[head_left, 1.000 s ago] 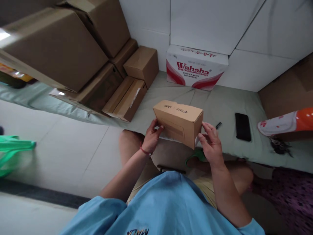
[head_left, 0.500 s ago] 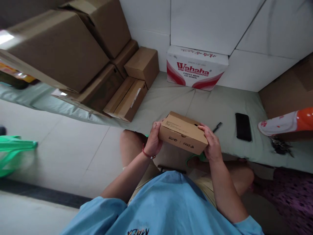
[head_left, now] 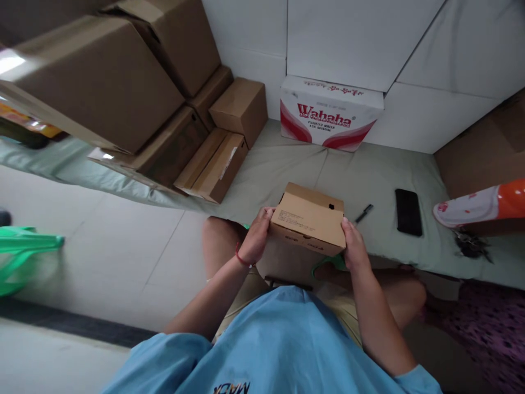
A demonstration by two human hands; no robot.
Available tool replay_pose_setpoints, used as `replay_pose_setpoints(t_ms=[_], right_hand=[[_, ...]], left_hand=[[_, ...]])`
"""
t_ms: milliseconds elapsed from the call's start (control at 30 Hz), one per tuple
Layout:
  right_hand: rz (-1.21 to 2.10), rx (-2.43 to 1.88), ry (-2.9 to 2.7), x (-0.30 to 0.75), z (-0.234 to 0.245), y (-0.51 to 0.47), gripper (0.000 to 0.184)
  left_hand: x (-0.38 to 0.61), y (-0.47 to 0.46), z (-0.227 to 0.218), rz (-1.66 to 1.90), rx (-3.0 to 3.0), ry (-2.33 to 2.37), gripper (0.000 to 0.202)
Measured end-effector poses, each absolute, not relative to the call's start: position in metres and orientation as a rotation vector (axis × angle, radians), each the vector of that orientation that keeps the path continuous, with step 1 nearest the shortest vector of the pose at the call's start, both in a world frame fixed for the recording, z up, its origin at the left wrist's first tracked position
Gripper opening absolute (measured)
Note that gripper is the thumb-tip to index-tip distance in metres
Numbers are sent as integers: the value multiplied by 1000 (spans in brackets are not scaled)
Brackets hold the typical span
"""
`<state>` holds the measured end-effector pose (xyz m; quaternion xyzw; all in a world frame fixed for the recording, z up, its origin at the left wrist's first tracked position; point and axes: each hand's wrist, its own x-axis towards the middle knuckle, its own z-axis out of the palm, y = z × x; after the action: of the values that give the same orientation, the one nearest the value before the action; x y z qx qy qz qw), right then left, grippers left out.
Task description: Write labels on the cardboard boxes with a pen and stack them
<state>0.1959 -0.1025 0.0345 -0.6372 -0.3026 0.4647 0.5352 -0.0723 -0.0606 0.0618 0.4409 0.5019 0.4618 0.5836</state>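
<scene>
A small brown cardboard box (head_left: 308,218) is held up between my two hands above my lap, close to the front edge of the cloth-covered surface. My left hand (head_left: 257,236) grips its left end, and a red string bracelet circles that wrist. Closed on the right end is my right hand (head_left: 354,244). Printed lines of small text show on the box's upper face, and dark markings run along the side towards me. Near its far right corner is a dark hole. The underside is hidden.
On the pale green cloth (head_left: 389,169) lie a pen (head_left: 364,213), a black phone (head_left: 408,212) and keys (head_left: 471,244). A white and red Wahaha carton (head_left: 330,114) stands against the wall. Stacked cardboard boxes (head_left: 164,142) fill the left. A green plastic object (head_left: 28,251) is on the floor.
The small box has tilted, so more of its upper face shows and less of its near side. My right hand has shifted down along the right end.
</scene>
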Motion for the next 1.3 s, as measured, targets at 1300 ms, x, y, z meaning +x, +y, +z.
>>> replay_pose_setpoints(t_ms=[1300], right_hand=[[781, -1656, -812, 232, 21, -92, 43]], left_hand=[[-71, -55, 39, 853, 890, 1333, 63]])
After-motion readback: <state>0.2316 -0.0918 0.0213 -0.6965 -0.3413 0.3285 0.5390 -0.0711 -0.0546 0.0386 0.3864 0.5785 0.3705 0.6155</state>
